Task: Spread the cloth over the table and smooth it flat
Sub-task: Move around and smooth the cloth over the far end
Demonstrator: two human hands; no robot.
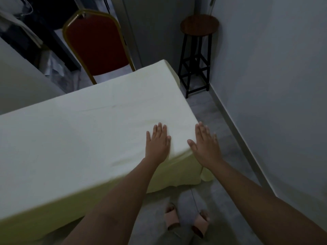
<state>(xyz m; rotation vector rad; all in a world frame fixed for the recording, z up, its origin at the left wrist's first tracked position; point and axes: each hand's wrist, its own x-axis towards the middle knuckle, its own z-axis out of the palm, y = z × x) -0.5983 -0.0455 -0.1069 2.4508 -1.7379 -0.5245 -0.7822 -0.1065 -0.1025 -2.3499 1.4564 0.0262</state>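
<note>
A pale yellow cloth (85, 131) covers the whole table top and hangs down over its near side and right end. Faint creases run across its middle and near the front right corner. My left hand (157, 143) lies flat on the cloth near that corner, palm down, fingers together. My right hand (205, 144) is spread palm down at the corner's right edge, partly past the table over the floor. Neither hand holds anything.
A red chair with a gold frame (96, 45) stands behind the table's far side. A tall dark stool (198, 55) stands in the corner by the grey wall (269, 76). A narrow strip of floor runs between table and wall. My sandalled feet (185, 221) are below.
</note>
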